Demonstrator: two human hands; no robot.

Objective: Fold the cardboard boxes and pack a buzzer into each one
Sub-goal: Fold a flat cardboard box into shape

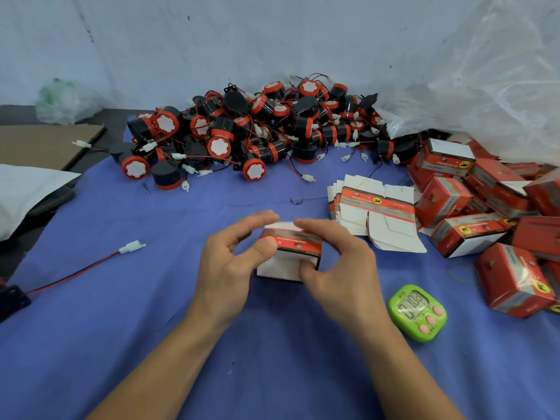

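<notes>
The cardboard box [289, 253] you are working on sits in the middle of the blue cloth [151, 344], just in front of you, held between both hands. In the head view it is opened into a sleeve, red printed band uppermost, with a white flap showing at the near end and another at the far end. Whether a buzzer is already inside cannot be told; your fingers cover the openings.

Judging by the table, you are well into the job but far from the end. A heap of closed red boxes [485, 207] lies to your right. A stack of flat box blanks [375, 213] lies between that heap and your hands, and a large pile of loose buzzers [257, 131] lies along the far side of the cloth. A red-and-black lead with a white connector [131, 247] trails in from the left edge. A green timer [418, 312] lies near your right wrist.

Your left hand [230, 262] grips the box from its left side, with the thumb pressed on the red front face and the fingers reaching over the far top edge. Your right hand [339, 265] grips the right side, with the fingers curled over the top and the thumb at the lower near corner by the white flap. Both forearms come in low over the cloth and converge on the box.
</notes>
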